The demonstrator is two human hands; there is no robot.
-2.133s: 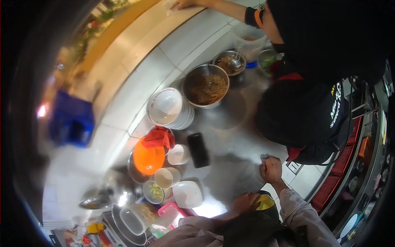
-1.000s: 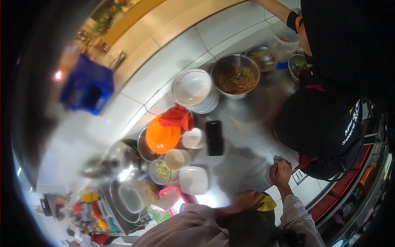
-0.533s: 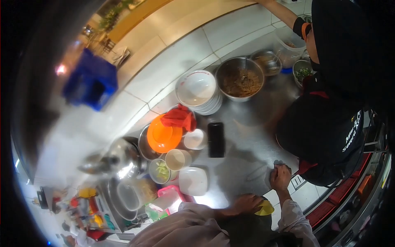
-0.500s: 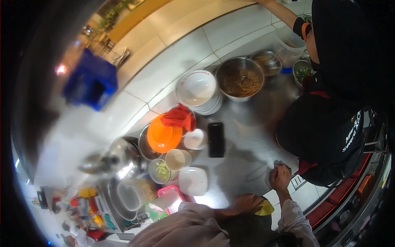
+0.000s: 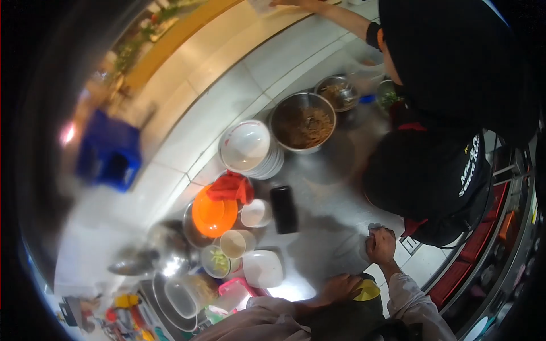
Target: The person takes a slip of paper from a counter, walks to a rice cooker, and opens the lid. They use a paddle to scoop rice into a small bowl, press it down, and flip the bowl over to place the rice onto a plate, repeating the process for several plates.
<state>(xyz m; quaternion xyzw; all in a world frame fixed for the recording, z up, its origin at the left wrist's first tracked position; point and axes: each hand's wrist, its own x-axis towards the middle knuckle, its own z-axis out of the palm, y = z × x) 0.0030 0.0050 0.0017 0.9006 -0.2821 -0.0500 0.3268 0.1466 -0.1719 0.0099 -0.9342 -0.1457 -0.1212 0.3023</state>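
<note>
Inspection of the near edge of the metal worktop (image 5: 327, 227). The right hand (image 5: 382, 245) is down at the edge, its fingers curled together on a small greyish item (image 5: 373, 226); the step in hand is judged to be a press or hold against the surface. Any shift of that item would call for a closed grip and a low, level hand at the rim.

The greyish item lies directly at the right fingertips, partly hidden by them; its material cannot be made out. The left hand (image 5: 342, 287) rests at the near side, beside a yellow piece (image 5: 368, 290); whether its fingers are apart or clamped on anything cannot be told.

Noted further in: a black phone (image 5: 284, 209) flat on the metal, well apart from both hands, with a white lidded container (image 5: 263, 269) nearer the left sleeve. A stack of white bowls (image 5: 244, 146) stands just beside a steel pot of brown food (image 5: 303, 122). A co-worker in a black cap (image 5: 424, 176) leans over the far side, one arm (image 5: 341, 18) extended to the ledge (image 5: 227, 45).
</note>
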